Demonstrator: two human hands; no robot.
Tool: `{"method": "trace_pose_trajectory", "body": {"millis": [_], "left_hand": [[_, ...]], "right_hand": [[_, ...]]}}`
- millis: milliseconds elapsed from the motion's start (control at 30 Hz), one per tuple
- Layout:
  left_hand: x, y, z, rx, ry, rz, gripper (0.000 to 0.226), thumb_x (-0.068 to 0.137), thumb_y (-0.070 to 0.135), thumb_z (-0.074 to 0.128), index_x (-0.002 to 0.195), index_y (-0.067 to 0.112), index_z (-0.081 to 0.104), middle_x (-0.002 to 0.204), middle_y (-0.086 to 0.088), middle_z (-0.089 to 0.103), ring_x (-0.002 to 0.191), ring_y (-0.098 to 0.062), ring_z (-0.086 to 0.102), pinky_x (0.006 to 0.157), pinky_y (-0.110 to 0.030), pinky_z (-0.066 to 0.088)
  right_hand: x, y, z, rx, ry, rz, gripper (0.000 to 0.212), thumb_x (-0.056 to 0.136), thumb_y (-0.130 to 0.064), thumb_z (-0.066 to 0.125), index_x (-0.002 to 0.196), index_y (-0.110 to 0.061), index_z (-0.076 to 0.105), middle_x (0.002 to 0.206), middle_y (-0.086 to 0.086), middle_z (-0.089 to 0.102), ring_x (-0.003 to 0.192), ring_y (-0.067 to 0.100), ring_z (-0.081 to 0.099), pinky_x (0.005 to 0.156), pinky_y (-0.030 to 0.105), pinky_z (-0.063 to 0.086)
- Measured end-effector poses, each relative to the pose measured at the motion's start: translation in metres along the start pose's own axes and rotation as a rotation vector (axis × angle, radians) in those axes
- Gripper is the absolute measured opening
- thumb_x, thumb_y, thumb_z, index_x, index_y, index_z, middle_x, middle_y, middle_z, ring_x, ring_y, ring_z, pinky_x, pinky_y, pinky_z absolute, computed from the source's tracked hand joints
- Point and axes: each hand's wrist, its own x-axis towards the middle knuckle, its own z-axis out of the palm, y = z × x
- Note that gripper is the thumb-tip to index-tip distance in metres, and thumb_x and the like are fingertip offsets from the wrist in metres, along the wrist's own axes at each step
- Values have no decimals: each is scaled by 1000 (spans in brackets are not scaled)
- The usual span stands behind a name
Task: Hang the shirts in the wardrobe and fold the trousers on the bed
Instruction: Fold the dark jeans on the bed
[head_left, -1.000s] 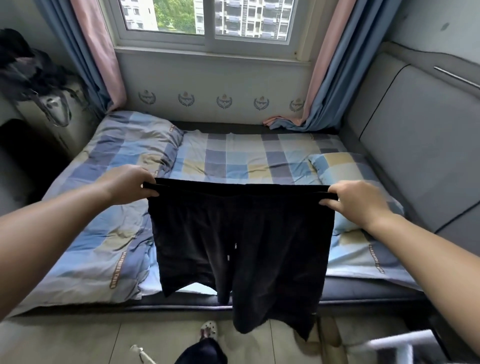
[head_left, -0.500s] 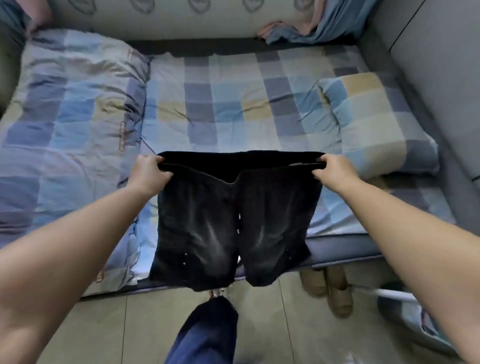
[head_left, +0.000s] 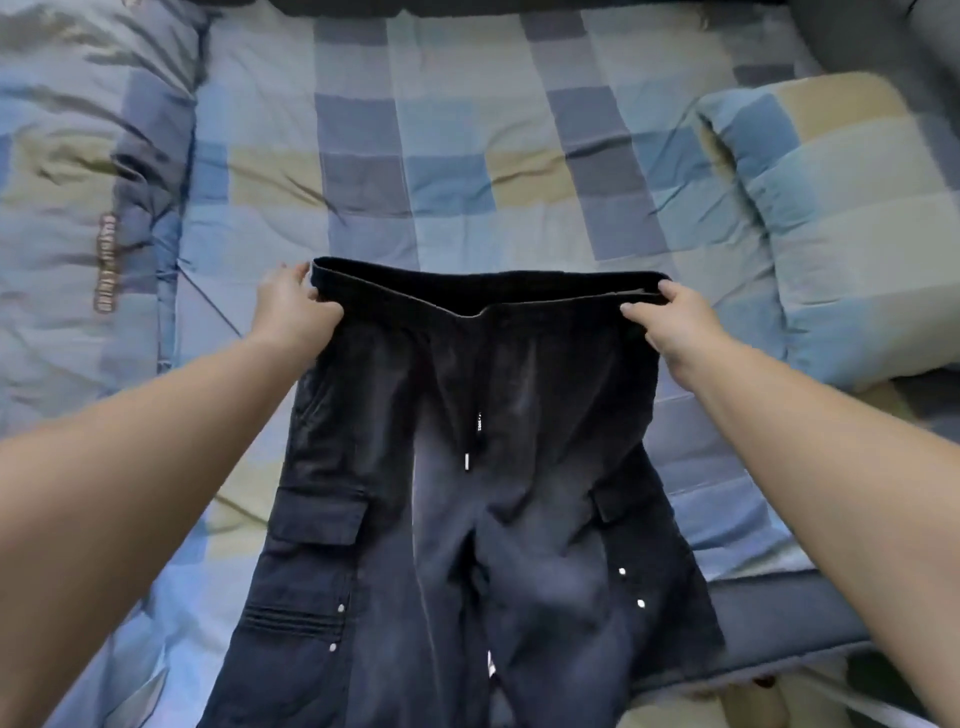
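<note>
Our left hand (head_left: 293, 312) and right hand (head_left: 675, 325) each grip the waistband of the dark trousers (head_left: 467, 493), spread on the bed (head_left: 467, 182).

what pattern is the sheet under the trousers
A check of blue, grey and pale yellow squares on the bed sheet, clearest in the head view.

Home bedroom: checked bed (head_left: 467, 171), pillow (head_left: 852, 218)

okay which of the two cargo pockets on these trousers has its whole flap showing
The cargo pocket on the left leg, below the left hand; the right pocket is half folded out of sight at the trousers' edge.
</note>
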Motion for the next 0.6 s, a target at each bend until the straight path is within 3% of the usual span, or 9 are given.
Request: {"method": "trace_pose_trajectory", "body": {"millis": [33, 100, 267, 333, 400, 600], "left_hand": [[11, -10, 7, -10, -10, 8, 64, 87, 5, 56, 146, 13, 32, 140, -12, 45, 120, -21, 52, 87, -35, 49], [27, -38, 20, 52, -2, 4, 64, 86, 7, 58, 145, 18, 34, 141, -11, 41, 112, -22, 52, 87, -39, 51], [17, -125, 39, 80, -32, -130, 60, 86, 8, 62, 142, 15, 40, 137, -19, 44, 122, -28, 50, 96, -43, 48], [4, -158, 40, 67, -68, -185, 60, 85, 9, 62, 141, 14, 41, 136, -20, 45, 122, -28, 51, 99, -44, 46], [-8, -186, 36, 71, -112, -240, 58, 86, 11, 62, 140, 15, 41, 138, -19, 46, 126, -27, 48, 103, -44, 43], [-43, -248, 15, 277, -244, -254, 65, 84, 14, 66, 142, 12, 39, 131, -19, 52, 121, -31, 50, 99, -37, 42]], "right_hand": [[11, 2, 11, 9, -24, 0, 78, 80, -28, 69, 147, -17, 31, 142, 5, 44, 124, 24, 48, 105, 39, 40], [26, 8, 42, -46, -87, -20, 87, 68, -34, 72, 146, -21, 34, 147, 6, 41, 125, 21, 47, 103, 35, 39], [3, 36, 127, -313, -326, -51, 63, 90, -23, 62, 146, -14, 34, 150, 3, 37, 135, 22, 38, 107, 30, 32], [-10, 47, 159, -400, -420, -83, 58, 91, -22, 60, 144, -14, 38, 145, 4, 44, 130, 21, 44, 101, 25, 34], [-21, 53, 191, -475, -498, -109, 55, 91, -24, 58, 142, -16, 41, 138, 5, 51, 122, 20, 51, 92, 22, 37], [-53, 38, 271, -616, -647, -259, 58, 95, -25, 50, 148, -20, 29, 141, 7, 47, 124, 23, 48, 93, 29, 40]]}}
